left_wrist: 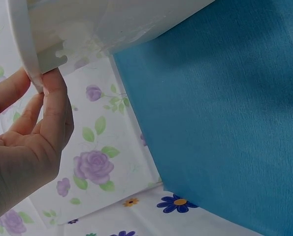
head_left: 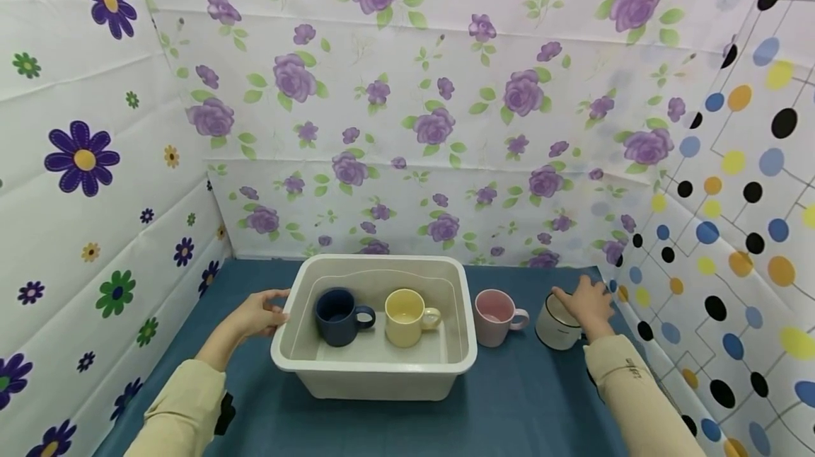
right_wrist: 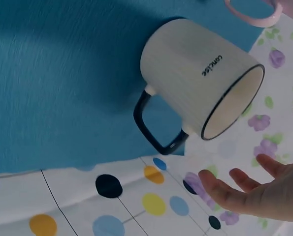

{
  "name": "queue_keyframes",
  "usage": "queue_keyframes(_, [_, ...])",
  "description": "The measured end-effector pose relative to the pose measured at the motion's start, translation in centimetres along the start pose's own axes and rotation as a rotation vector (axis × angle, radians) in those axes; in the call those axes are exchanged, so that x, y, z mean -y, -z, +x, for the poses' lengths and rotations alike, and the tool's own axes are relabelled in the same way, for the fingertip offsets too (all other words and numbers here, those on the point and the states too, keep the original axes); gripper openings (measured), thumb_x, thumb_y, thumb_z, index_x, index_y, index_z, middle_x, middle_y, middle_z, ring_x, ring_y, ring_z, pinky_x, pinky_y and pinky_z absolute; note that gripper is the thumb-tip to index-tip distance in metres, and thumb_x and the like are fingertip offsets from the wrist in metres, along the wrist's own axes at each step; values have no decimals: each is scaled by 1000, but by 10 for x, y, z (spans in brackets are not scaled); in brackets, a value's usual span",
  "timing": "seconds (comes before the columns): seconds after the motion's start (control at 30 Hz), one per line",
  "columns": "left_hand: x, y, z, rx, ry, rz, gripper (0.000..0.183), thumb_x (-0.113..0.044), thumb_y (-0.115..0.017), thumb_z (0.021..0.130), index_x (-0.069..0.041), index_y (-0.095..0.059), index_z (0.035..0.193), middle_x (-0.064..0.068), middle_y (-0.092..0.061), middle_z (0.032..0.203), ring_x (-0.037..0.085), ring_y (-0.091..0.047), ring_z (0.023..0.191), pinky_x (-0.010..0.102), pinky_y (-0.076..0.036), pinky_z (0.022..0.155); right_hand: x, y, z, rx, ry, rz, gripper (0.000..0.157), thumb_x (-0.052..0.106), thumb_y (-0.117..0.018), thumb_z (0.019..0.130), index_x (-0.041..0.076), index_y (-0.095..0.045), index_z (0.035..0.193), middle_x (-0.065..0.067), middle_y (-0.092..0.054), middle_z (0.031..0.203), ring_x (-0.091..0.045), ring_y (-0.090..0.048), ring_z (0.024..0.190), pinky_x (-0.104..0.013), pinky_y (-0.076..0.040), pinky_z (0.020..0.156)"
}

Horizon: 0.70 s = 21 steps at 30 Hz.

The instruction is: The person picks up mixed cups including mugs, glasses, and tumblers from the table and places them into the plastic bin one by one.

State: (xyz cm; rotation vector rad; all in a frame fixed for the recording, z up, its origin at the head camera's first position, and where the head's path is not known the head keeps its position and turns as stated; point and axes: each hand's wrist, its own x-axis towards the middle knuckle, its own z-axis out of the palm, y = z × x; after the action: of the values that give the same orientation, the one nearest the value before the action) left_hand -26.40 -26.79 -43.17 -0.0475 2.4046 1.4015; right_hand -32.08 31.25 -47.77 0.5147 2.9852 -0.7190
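My left hand [head_left: 255, 313] pinches the left rim of a cream plastic basin [head_left: 382, 366]; the left wrist view shows thumb and fingers on either side of that rim. Inside the basin stand a navy mug [head_left: 335, 330] and a yellow mug [head_left: 402, 330], handles toward the right. Above a white mug [head_left: 555, 331] with a dark rim hovers my right hand [head_left: 591, 307], its fingers spread. In the right wrist view this mug [right_wrist: 190, 64] shows a black handle and the word "concise", with the fingers [right_wrist: 225, 194] apart from it.
A pink mug [head_left: 492, 328] stands between the basin and the white mug, its handle to the right. Blue cloth [head_left: 522, 407] covers the table. Patterned sheets hang at the back and both sides, the dotted sheet [head_left: 732, 287] close to my right hand.
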Motion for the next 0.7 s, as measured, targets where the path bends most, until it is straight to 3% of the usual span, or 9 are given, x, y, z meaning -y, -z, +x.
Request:
queue_keyframes(0.3, [2,2,-1,-13,-4,-15,60,0,-57,91,9,-27,143,16,-63,94,13,-64,75,35,-57,69,5,-30,13,-37,-73,71,81,49,-45,95,3,-6,150,-41,-2,145,-65,-8,128,-76,-18,95])
queue_keyframes(0.7, [1,0,1,-24,24,-6,60,-3,-58,91,7,-28,143,17,-62,96,13,-63,75,34,-57,70,0,-50,12,-47,-88,43,77,43,-48,95,-7,-16,144,-45,-12,138,-66,-15,124,-75,-21,95])
